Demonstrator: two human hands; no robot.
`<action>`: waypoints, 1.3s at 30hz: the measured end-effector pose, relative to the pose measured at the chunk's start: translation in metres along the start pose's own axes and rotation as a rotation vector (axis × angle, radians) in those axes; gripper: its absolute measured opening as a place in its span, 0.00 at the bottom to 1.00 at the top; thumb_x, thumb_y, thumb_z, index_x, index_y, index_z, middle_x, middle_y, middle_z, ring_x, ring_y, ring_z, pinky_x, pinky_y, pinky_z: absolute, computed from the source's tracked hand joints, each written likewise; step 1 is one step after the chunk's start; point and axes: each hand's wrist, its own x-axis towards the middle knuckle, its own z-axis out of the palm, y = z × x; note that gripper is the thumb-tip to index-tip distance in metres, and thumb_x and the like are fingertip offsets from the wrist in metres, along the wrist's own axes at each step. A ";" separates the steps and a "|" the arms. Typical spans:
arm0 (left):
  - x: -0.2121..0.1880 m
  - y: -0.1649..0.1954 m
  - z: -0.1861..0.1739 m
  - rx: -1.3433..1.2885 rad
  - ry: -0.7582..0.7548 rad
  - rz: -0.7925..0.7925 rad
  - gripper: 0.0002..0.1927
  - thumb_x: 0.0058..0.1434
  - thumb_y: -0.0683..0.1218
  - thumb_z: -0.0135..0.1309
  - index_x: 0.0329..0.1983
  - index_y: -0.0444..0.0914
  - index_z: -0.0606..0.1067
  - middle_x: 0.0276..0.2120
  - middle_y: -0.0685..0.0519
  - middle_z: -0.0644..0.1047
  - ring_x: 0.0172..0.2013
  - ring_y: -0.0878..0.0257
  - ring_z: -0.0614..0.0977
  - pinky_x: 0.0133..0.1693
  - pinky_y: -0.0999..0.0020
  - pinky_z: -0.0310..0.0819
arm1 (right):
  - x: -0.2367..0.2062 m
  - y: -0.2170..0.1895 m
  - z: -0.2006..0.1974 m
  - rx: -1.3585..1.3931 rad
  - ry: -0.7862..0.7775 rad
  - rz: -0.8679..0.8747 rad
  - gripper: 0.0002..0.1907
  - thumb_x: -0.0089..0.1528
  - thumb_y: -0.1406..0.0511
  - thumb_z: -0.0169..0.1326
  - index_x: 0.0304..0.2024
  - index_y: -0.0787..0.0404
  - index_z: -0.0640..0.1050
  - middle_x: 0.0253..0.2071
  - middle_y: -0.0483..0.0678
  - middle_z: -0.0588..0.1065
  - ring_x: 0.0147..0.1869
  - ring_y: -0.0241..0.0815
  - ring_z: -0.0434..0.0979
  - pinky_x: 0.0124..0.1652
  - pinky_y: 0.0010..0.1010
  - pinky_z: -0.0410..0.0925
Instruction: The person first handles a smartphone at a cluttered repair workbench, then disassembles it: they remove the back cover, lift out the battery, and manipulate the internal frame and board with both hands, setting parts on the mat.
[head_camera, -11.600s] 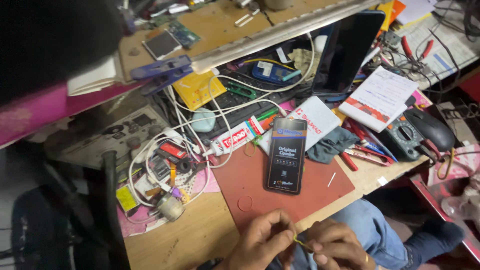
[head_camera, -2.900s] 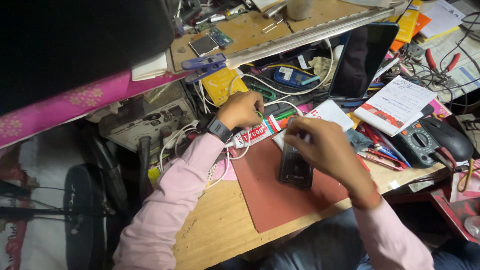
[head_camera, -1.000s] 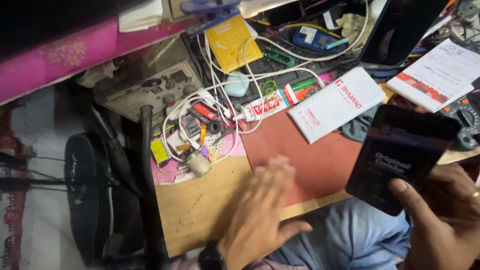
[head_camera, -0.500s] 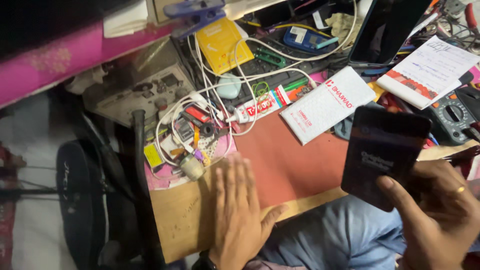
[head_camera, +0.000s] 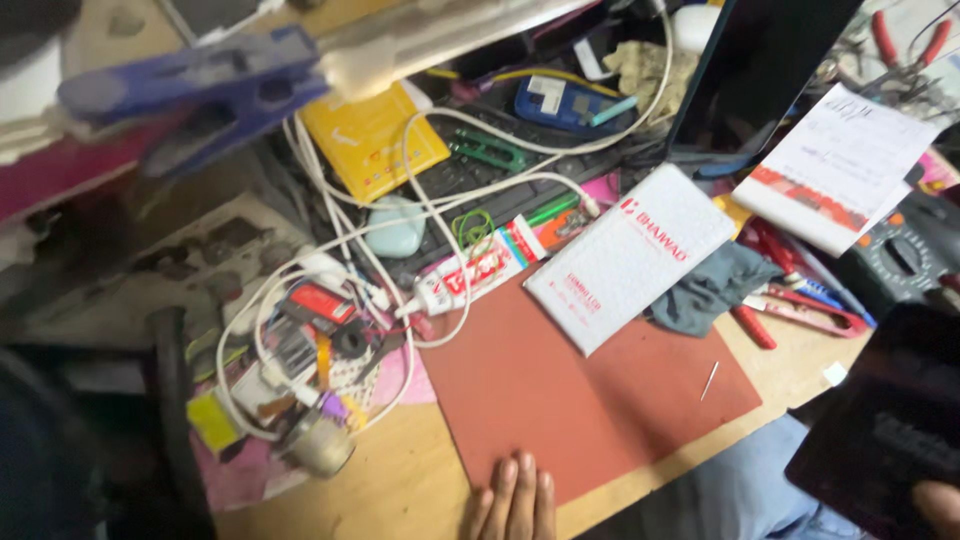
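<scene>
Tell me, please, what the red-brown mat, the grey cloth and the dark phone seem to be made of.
The red-brown mat looks like silicone or rubber: matte, flat, thin soft edges. The grey cloth seems woven fabric: it lies crumpled in soft folds. The dark phone, held at the right hand, shows a glossy, faintly reflecting face, probably glass or polished plastic. The left hand touches the mat's edge.

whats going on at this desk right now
A person sits at a cluttered workbench. Their left hand lies flat, fingers together, on the near edge of a reddish-brown work mat. Their right hand, only just in view at the bottom right corner, holds a dark phone off the bench, over the lap. The mat carries one corner of a white padded envelope and a thin pin-like piece. Behind it lie a tube of adhesive and tangled white cables.
</scene>
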 end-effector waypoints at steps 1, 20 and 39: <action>-0.008 0.005 0.015 0.059 0.116 0.007 0.09 0.75 0.46 0.51 0.54 0.39 0.73 0.50 0.50 0.82 0.55 0.57 0.82 0.62 0.60 0.68 | 0.000 -0.009 0.006 -0.022 -0.001 -0.009 0.21 0.55 0.70 0.64 0.50 0.62 0.76 0.44 0.50 0.78 0.48 0.41 0.81 0.49 0.31 0.72; 0.110 -0.120 -0.035 -1.201 -0.876 -0.706 0.47 0.53 0.53 0.70 0.68 0.32 0.59 0.63 0.37 0.68 0.63 0.42 0.70 0.62 0.48 0.62 | -0.011 -0.066 0.097 -0.554 -0.422 -1.376 0.21 0.55 0.65 0.54 0.51 0.65 0.81 0.41 0.49 0.77 0.47 0.44 0.79 0.45 0.39 0.72; 0.113 -0.111 -0.030 -1.161 -0.996 -0.731 0.45 0.51 0.47 0.69 0.69 0.36 0.61 0.61 0.42 0.69 0.62 0.42 0.69 0.60 0.49 0.63 | -0.018 -0.043 0.071 -0.441 -0.563 -1.122 0.24 0.57 0.63 0.48 0.53 0.68 0.77 0.55 0.56 0.76 0.61 0.53 0.77 0.58 0.45 0.68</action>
